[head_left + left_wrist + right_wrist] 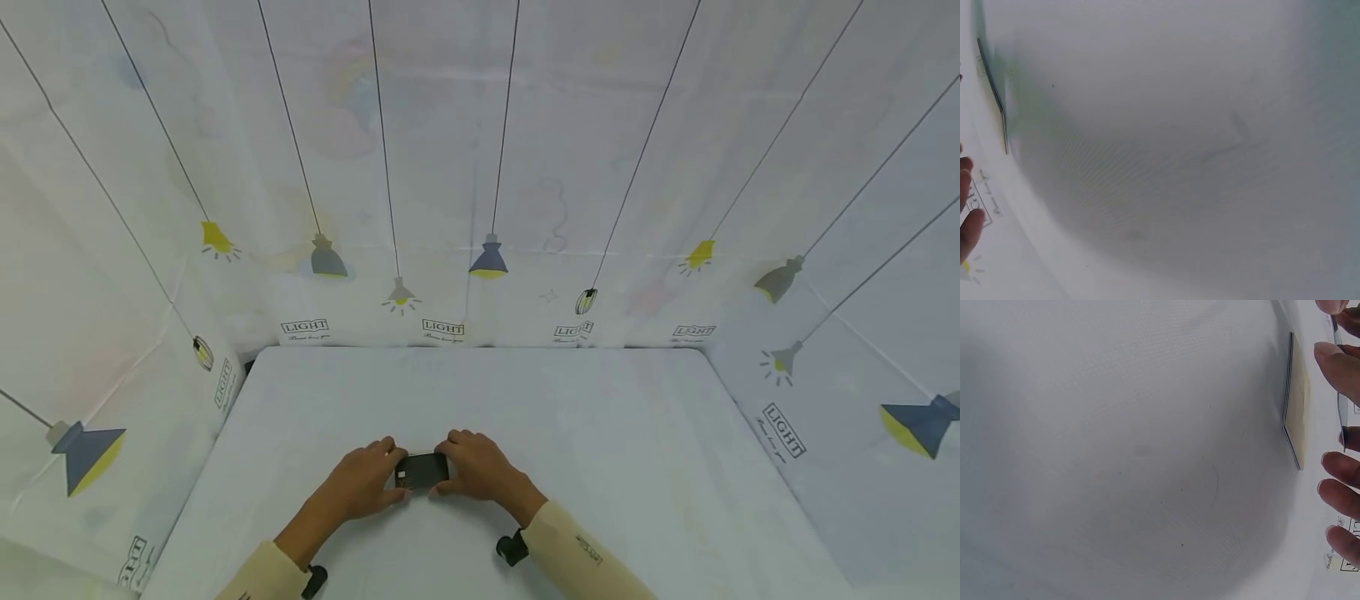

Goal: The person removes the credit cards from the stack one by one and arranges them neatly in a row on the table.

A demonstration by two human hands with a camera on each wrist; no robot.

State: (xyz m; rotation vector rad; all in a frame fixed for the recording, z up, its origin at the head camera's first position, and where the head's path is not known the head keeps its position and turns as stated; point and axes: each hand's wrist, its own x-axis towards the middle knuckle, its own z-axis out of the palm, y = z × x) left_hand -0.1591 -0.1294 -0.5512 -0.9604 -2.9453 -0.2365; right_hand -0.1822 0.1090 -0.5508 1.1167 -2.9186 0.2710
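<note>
Head view: a dark card [422,472] is held.
Its long axis is laid side to side, ends gripped by the left hand [366,480] and right hand [480,468], neither nearer.

Your fingers [1340,495]: along the right edge;
Thin card [1340,415]: among your fingers;
Bent panel [1297,403]: cream-faced, dark-edged, near them

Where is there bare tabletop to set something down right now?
Bare: the white table right of the right hand, out to the table's right edge; the stretch beyond both hands, to the back edge; and a narrower patch between the left hand and the left edge. Crowded: near the front, where both hands hold the dark flat piece.
</note>
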